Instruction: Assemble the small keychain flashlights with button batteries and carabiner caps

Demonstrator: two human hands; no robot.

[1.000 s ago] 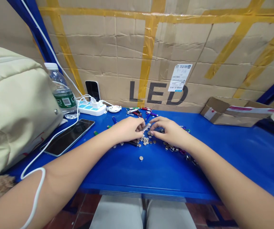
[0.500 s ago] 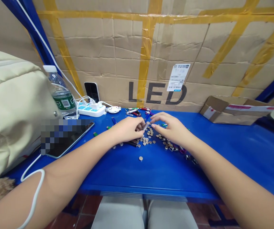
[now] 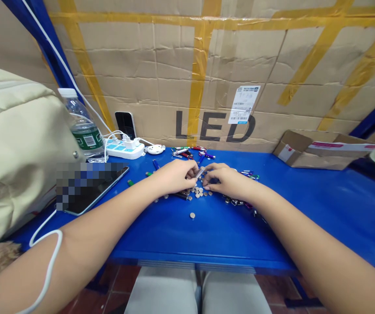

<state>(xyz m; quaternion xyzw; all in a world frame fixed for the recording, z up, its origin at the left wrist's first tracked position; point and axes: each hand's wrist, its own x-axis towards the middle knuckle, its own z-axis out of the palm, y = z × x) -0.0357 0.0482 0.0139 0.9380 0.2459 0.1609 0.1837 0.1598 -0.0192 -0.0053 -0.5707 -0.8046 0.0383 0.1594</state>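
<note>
My left hand point(image 3: 180, 175) is closed around a small silvery tube point(image 3: 199, 172), whose end sticks out past the fingertips. Just across from it, my right hand point(image 3: 227, 179) is low over the table, its fingers curled in and the thumb near the fingertips; whatever they pinch is too small to make out. Loose button cells point(image 3: 199, 192) lie scattered beneath and between both hands, and a single button cell point(image 3: 192, 215) sits nearer the front. Beside my right wrist are small metal clip parts point(image 3: 235, 202), partly covered by the hand. A black tube point(image 3: 181, 196) lies under my left hand.
Several coloured tubes with clips point(image 3: 187, 152) lie at the back. On the left are a phone point(image 3: 96, 194), a power strip point(image 3: 125, 149), a water bottle point(image 3: 86, 131) and a beige bag point(image 3: 24, 144). An open cardboard box point(image 3: 325, 152) stands at right.
My right hand has come down and its fingers have curled in toward the button cells. My left hand stays in place with the tube.
</note>
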